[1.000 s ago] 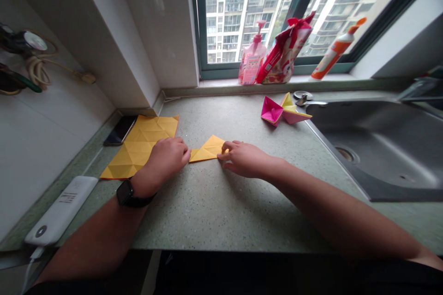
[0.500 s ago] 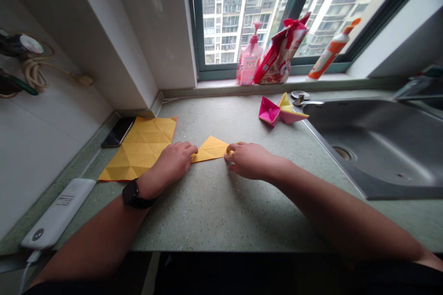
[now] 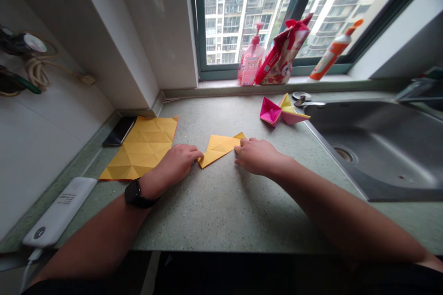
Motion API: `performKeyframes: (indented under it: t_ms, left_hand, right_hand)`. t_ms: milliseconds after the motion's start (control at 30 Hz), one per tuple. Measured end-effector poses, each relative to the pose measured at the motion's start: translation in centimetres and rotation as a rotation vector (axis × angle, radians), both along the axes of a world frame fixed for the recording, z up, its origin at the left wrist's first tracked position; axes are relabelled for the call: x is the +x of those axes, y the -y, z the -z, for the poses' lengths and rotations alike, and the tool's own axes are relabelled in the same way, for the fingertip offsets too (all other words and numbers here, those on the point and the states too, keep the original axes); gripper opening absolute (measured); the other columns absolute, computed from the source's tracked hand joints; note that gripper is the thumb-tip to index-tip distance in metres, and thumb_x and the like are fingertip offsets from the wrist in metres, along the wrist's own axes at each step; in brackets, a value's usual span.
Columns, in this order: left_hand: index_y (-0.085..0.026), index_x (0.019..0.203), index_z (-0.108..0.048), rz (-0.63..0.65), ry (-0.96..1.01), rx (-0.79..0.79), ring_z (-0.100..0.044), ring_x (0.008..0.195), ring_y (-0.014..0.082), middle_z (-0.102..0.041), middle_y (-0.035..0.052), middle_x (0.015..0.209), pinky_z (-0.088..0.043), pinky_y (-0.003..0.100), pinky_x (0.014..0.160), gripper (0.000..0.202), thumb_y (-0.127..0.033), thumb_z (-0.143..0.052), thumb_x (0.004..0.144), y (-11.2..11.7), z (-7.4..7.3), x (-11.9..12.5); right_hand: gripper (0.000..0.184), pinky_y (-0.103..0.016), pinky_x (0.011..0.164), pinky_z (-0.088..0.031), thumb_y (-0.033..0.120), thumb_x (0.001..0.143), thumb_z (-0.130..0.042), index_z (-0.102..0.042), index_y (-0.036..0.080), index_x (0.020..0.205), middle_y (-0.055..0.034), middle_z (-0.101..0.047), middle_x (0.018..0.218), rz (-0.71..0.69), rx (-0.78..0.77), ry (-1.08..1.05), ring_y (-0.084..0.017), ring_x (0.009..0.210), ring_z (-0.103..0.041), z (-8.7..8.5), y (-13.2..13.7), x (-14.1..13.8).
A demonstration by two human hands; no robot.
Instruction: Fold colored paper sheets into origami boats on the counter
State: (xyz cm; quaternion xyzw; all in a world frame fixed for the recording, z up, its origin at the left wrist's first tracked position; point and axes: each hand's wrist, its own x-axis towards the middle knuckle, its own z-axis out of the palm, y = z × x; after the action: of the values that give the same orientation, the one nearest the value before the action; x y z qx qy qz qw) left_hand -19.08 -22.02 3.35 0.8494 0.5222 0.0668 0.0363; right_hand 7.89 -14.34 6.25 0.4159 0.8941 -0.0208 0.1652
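A small folded sheet of yellow origami paper (image 3: 220, 147) lies on the countertop between my hands, tilted up toward the right. Fingers of my left hand (image 3: 182, 160) are closed at its left corner. My right hand (image 3: 259, 156) pinches the right end, where a small flap pokes out above the fingers. The fingertips partly cover both ends. Left of my left hand is a larger creased yellow sheet (image 3: 143, 147) with an orange-red edge. Farther back sit a pink folded paper piece (image 3: 270, 112) and a yellow-and-pink one (image 3: 292, 113).
A steel sink (image 3: 384, 147) is set into the counter (image 3: 207, 221) at right. On the left lie a phone (image 3: 119, 131) and a white power bank (image 3: 60, 212) with a cable. A pink pump bottle (image 3: 250, 62), a red bag (image 3: 285, 53) and an orange-white bottle (image 3: 332, 55) line the windowsill.
The folded paper has turned, its right end rising away from me, and shows a broader face with a flap at the right. Both hands have shifted slightly right with it.
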Motion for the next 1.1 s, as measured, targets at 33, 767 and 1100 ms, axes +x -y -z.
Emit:
performKeyframes:
  t_ms: [33,767,1100]
  left_hand:
    - [-0.023,0.115,-0.080,-0.003,0.001,0.019,-0.069,0.095,0.0236,-0.077,0.0076,0.107,-0.053,0.036,0.087,0.038,-0.003,-0.053,0.099,0.0,0.0,0.0]
    - [-0.026,0.106,-0.082,0.300,0.101,0.225,-0.068,0.122,0.0273,-0.077,0.0080,0.131,-0.049,0.049,0.112,0.015,-0.021,-0.068,0.106,-0.9,2.1,-0.2]
    - [-0.023,0.104,-0.082,0.274,0.387,0.062,-0.075,0.109,0.0214,-0.081,0.0069,0.123,-0.058,0.038,0.101,0.015,-0.024,-0.067,0.107,-1.3,3.4,0.9]
  right_hand:
    - [0.037,-0.041,0.083,-0.056,0.042,0.104,-0.064,-0.077,0.016,0.128,-0.0226,-0.073,0.126,-0.002,0.006,-0.018,-0.038,0.116,-0.071,0.2,-0.2,0.1]
    - [0.059,-0.055,0.121,-0.050,0.036,0.102,-0.068,-0.060,0.030,0.160,-0.0074,-0.061,0.164,-0.375,0.013,-0.548,-0.036,0.146,-0.061,7.3,-6.2,0.3]
    - [0.059,-0.059,0.130,-0.040,0.037,0.102,-0.069,-0.059,0.023,0.159,-0.0151,-0.059,0.164,-0.266,-0.050,-0.722,-0.034,0.153,-0.054,9.3,-7.0,0.4]
